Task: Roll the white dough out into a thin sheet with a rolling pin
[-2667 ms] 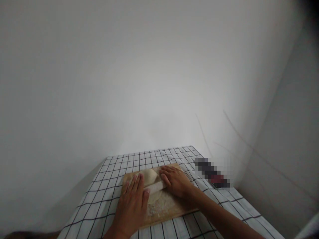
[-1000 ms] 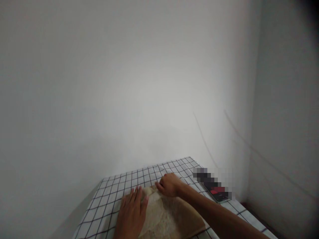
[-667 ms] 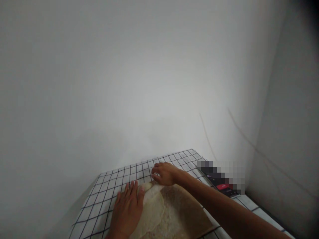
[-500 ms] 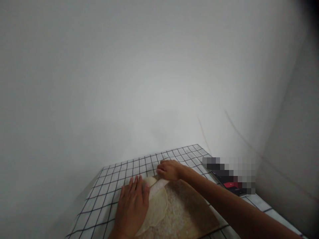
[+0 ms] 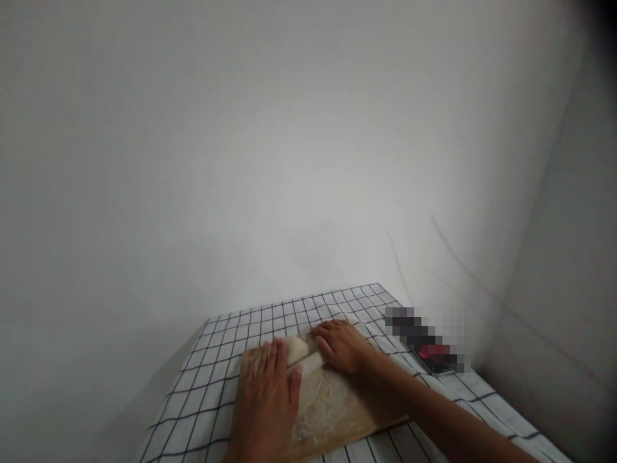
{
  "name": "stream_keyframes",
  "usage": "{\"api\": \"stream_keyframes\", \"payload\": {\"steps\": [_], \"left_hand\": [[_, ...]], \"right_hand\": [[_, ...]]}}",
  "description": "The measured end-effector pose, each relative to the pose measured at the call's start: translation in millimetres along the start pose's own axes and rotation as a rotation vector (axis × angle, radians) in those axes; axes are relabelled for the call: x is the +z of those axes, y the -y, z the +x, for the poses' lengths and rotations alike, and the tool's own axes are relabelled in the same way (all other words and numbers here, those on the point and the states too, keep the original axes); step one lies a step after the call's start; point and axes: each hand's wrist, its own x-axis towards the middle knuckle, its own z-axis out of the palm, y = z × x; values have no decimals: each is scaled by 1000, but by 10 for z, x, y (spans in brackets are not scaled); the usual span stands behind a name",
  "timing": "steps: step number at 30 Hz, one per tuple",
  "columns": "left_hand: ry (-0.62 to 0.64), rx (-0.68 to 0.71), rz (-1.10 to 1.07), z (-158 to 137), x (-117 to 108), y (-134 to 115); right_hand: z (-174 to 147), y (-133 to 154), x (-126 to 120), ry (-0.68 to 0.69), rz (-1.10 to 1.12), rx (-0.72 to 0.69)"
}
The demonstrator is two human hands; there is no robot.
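Pale dough [image 5: 296,349] lies flattened on a floured wooden board [image 5: 347,421]. Across it runs a light-coloured rolling pin [image 5: 308,364], its two ends covered by my hands. My left hand [image 5: 270,392] rests over the left end, fingers stretched forward and thumb apart. Over the right end lies my right hand [image 5: 343,346], its fingers extended to the left and thumb apart, not wrapped round the pin. Dough shows on both sides of the pin, but its left part is hidden under my left hand.
A white cloth with black grid lines [image 5: 193,392] covers the table. On its right side lies a dark and red item [image 5: 431,350], blurred by pixelation. A plain pale wall [image 5: 308,161] rises right behind the table.
My right hand has come closer to me and its curled fingers have straightened. More of the board's left side and dough beyond the pin shows. The view has shifted slightly.
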Motion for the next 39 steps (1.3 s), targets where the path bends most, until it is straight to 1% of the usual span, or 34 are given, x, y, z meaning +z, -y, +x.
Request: {"api": "stream_keyframes", "payload": {"steps": [3,7,10,12,15,19,23,28,30,33,36,39], "left_hand": [[-31,19,-16,-97,-23,-39],[-81,72,-25,-196,-36,-44],[-87,96,-37,-220,-22,-25],[-70,90,-47,-201,-7,-13],[-24,64,-39,-134,17,2],[18,38,-4,-39,70,28],[0,21,28,4,176,76],[2,9,36,1,247,76],[-1,-23,30,-4,212,33],[-4,-60,30,13,97,-48],[24,-38,15,46,-42,-106],[62,-16,-11,38,-136,-141]], "right_hand": [[-210,85,-6,-48,14,11],[-493,152,4,-75,42,34],[-558,145,25,-82,37,47],[-488,121,36,-84,25,43],[-243,85,34,-75,-25,50],[158,40,6,28,-109,60],[455,-45,5,84,-102,-10],[693,-178,78,122,-42,-115],[749,-226,128,121,-21,-131],[759,-286,203,116,0,-143],[668,-318,238,107,6,-123],[495,-301,216,90,-5,-63]]}}
